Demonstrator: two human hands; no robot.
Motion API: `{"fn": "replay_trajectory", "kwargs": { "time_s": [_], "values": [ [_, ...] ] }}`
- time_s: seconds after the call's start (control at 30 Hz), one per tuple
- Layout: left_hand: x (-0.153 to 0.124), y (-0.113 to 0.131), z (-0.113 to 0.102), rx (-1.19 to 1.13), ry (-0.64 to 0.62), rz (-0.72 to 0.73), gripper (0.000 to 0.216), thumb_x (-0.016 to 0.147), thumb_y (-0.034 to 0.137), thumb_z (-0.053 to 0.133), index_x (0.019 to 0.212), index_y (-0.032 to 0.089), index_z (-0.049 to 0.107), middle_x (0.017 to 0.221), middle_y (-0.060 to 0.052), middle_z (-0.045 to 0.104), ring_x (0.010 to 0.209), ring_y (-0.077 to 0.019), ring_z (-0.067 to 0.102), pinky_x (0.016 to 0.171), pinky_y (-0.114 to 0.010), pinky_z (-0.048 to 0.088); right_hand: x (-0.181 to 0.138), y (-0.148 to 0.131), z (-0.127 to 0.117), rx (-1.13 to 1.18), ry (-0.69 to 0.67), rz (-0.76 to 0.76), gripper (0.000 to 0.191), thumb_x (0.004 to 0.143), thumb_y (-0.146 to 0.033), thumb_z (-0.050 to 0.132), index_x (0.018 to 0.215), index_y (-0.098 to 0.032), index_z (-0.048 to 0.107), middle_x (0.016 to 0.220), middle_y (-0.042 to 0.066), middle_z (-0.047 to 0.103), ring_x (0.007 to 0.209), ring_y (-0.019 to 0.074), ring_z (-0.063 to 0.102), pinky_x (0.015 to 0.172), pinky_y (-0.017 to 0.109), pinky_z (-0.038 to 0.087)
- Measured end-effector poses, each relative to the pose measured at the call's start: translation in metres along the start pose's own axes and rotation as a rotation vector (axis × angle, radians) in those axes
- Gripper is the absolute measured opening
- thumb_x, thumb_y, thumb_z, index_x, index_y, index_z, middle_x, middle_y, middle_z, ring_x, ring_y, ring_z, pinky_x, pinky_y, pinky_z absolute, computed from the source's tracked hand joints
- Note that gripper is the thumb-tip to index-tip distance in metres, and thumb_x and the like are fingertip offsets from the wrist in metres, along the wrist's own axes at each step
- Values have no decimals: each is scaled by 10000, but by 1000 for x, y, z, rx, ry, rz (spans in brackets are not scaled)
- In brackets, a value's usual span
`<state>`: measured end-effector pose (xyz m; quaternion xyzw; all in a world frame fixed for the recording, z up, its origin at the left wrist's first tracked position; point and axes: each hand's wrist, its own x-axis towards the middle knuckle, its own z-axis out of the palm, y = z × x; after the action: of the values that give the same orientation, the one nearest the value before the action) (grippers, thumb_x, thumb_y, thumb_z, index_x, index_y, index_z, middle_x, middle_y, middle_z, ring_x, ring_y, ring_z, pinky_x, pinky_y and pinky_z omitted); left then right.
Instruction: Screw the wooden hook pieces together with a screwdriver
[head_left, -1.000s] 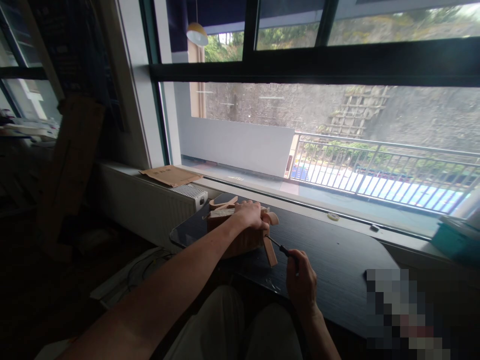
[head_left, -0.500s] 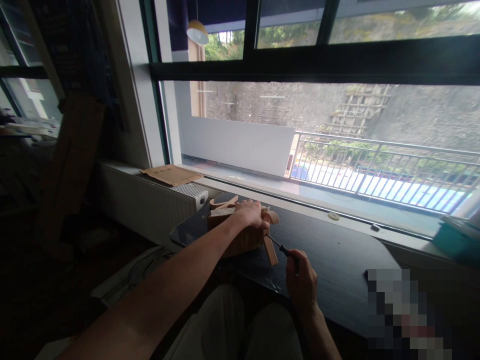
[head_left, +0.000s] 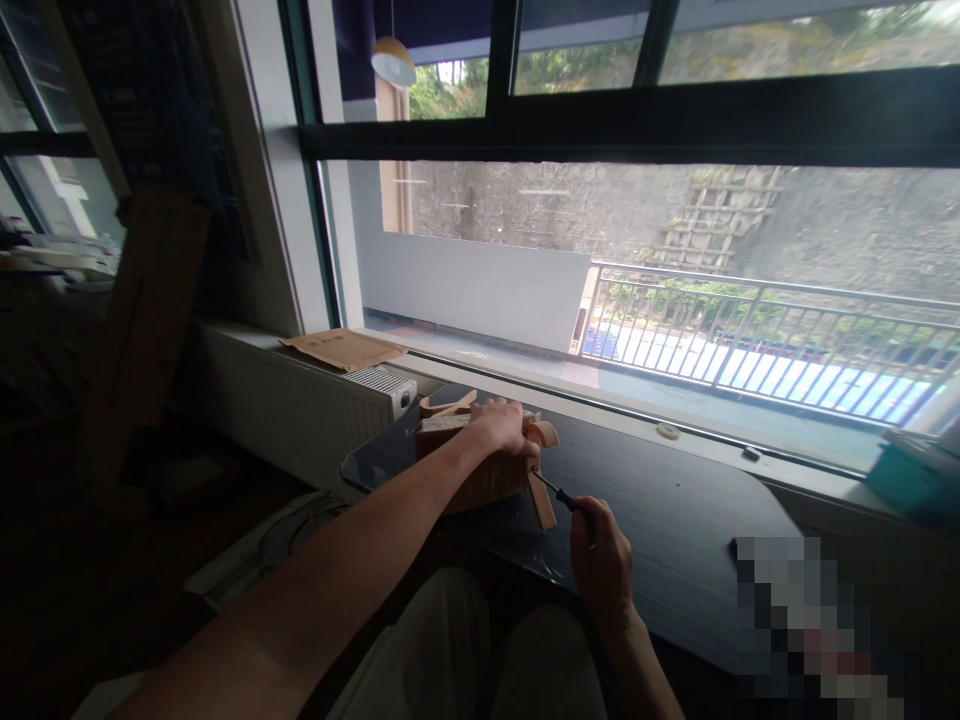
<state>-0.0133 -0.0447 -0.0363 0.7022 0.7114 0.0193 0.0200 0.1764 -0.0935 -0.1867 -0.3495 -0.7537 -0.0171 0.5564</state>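
My right hand (head_left: 602,560) is wrapped around the dark handle of a screwdriver (head_left: 568,499). Its thin shaft points up and left, and the tip meets a flat wooden strip (head_left: 543,505) that slants down from the right end of a brown, box-like wooden piece (head_left: 480,487). Across the top of that piece lies my left hand (head_left: 500,427), fingers curled over the far side and thumb by the strip's upper end. A curved wooden part (head_left: 546,434) sticks out beside the thumb. Another light wooden part (head_left: 448,403) shows at the far left end. My left hand and forearm hide much of the box-like piece.
The dark table (head_left: 660,540) stands against the window sill. On the sill are a brown envelope (head_left: 343,348), a roll of tape (head_left: 667,432), a small dark object (head_left: 751,454) and a teal container (head_left: 911,475). A white radiator (head_left: 315,410) is at the left.
Almost nothing differs. My right hand has shifted very slightly up and left with the screwdriver, while the left hand keeps its place on the wooden piece.
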Motion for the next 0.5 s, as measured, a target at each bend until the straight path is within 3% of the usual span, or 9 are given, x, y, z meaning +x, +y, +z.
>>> {"fn": "replay_trajectory", "kwargs": {
  "time_s": [0.33, 0.5],
  "values": [
    [1, -1, 3, 10, 22, 1, 758, 588, 680, 561, 1165, 195, 485, 1254, -151, 518, 1150, -341, 457, 925, -460, 377, -1, 0, 1, -35, 41, 36, 144, 883, -209, 431, 1000, -190, 513, 859, 46, 633, 646, 121, 603, 566, 225, 467],
    [0, -1, 2, 4, 18, -4, 758, 580, 679, 575, 1164, 204, 489, 1253, -151, 520, 1135, -330, 470, 924, -449, 380, -4, 2, 3, -37, 99, 74, 197, 870, -256, 491, 1054, -186, 482, 733, 18, 633, 575, 136, 607, 489, 223, 461]
  ]
}}
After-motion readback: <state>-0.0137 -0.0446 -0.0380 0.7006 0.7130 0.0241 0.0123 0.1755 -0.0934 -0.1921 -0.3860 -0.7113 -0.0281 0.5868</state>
